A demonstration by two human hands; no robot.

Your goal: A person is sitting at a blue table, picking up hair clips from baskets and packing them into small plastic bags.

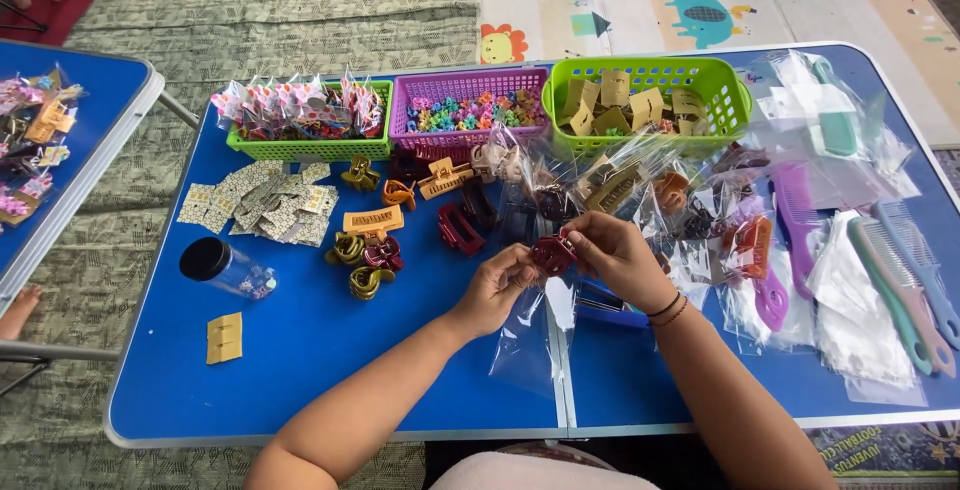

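**Bagging a dark red claw clip over the blue table**

Pinching the dark red hair claw clip [552,253] from both sides: left hand [497,288] closing thumb and fingers on its near-left end, right hand [610,255] gripping its far-right end. Holding it above the blue table [330,350], just over a clear plastic bag [528,335] hanging below. Probably best keeping the bag mouth spread and the clip's teeth shut while sliding in. Long axis seemingly running left to right, slightly tilted; tooth direction too small to tell. Farther off, lying loose: more claw clips [372,250], then green basket [648,100], purple basket [468,110] and combs [900,280].
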